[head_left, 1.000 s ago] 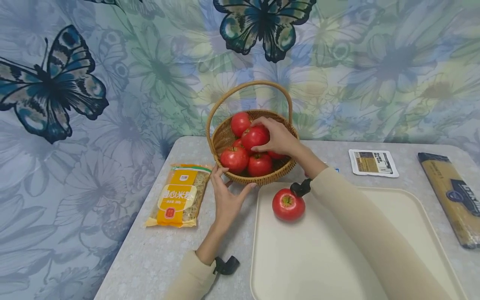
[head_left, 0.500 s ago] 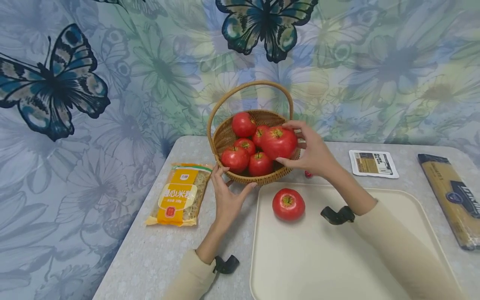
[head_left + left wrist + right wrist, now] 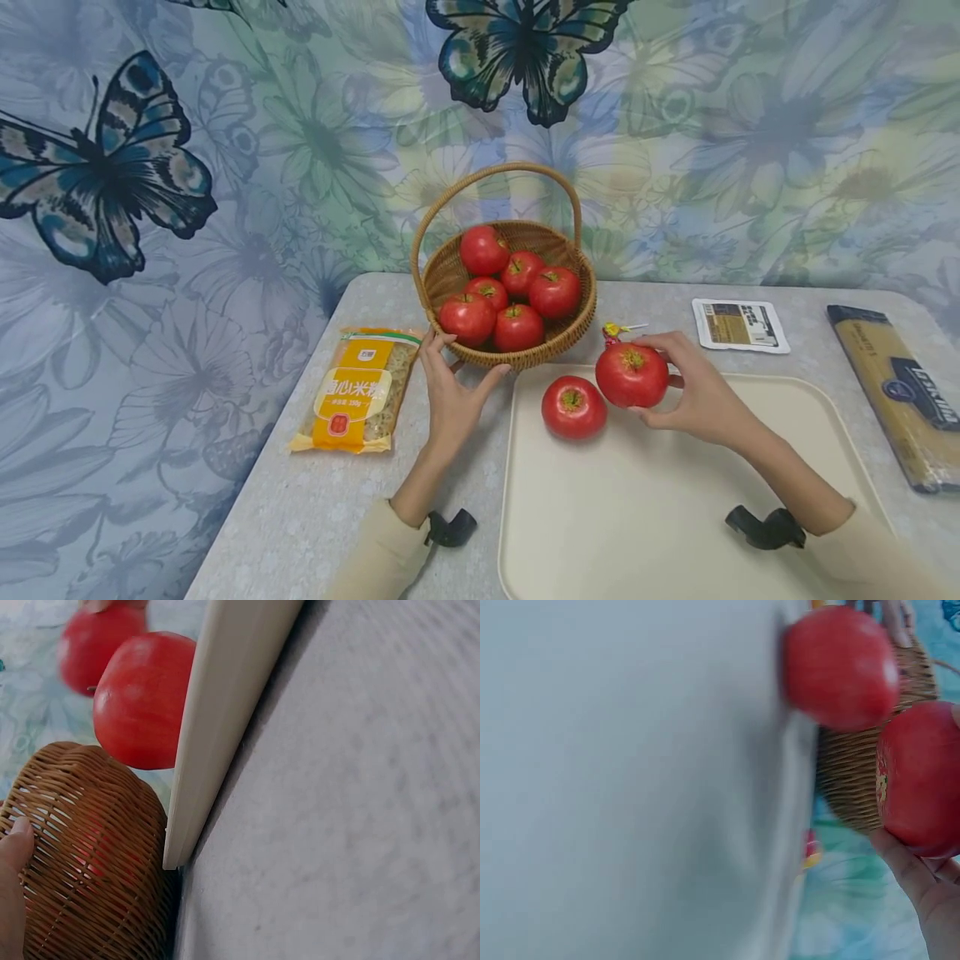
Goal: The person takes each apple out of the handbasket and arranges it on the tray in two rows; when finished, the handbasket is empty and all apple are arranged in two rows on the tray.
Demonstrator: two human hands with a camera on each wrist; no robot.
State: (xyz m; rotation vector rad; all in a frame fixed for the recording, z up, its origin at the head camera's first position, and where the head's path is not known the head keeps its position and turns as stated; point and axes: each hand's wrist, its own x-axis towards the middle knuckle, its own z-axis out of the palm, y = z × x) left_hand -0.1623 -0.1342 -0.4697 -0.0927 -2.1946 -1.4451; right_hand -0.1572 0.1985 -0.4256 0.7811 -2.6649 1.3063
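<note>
My right hand (image 3: 701, 396) holds a red apple (image 3: 632, 375) between thumb and fingers, over the back part of a cream tray (image 3: 660, 508). In the right wrist view, the fingers lie along the side of this apple (image 3: 922, 784). Just left of it, a second apple (image 3: 573, 407) sits on the tray. Behind the tray's left corner stands a wicker basket (image 3: 536, 358) with a tall handle and several apples (image 3: 555, 292) in it. My left hand (image 3: 453, 408) rests on the basket's front left side, thumb and fingers spread; its thumb touches the weave in the left wrist view.
Left of the basket lies a yellow food packet (image 3: 356, 392). A wrapped lollipop (image 3: 613, 331) is behind the held apple. Farther right are a flat white packet (image 3: 740, 325) and a long brown pack (image 3: 896, 396). A butterfly-patterned cloth (image 3: 322, 167) hangs behind the table (image 3: 262, 517).
My right hand has lifted an apple out of the basket and carried it right and toward me, over the tray. My left hand has stayed against the basket.
</note>
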